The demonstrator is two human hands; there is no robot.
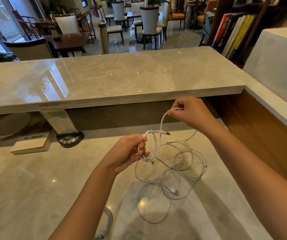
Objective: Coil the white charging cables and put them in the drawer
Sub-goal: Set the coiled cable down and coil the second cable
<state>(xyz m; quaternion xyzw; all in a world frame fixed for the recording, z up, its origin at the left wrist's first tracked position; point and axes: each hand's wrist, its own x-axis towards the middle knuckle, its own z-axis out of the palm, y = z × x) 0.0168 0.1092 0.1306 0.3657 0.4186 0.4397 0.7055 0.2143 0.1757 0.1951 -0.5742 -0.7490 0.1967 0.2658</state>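
My left hand [129, 152] grips a small coil of white charging cable [154, 146] above the marble desk [35, 187]. My right hand [188, 112] is raised higher and to the right, pinching the same cable's free length, which runs down to the coil. One plug end sticks out to the right of the coil. Below the hands, loose white cables [179, 170] lie tangled in wide loops on the desk, with a USB plug [174, 191] showing. Another coiled white cable [107, 224] lies near the front edge by my left forearm. No drawer is visible.
A raised marble counter [113, 75] runs across behind the desk. Under its left part stand an acrylic sign holder [59, 122], a black button device [69, 140] and a book [30, 146]. Books [233, 33] line a shelf at right; chairs and tables fill the room beyond.
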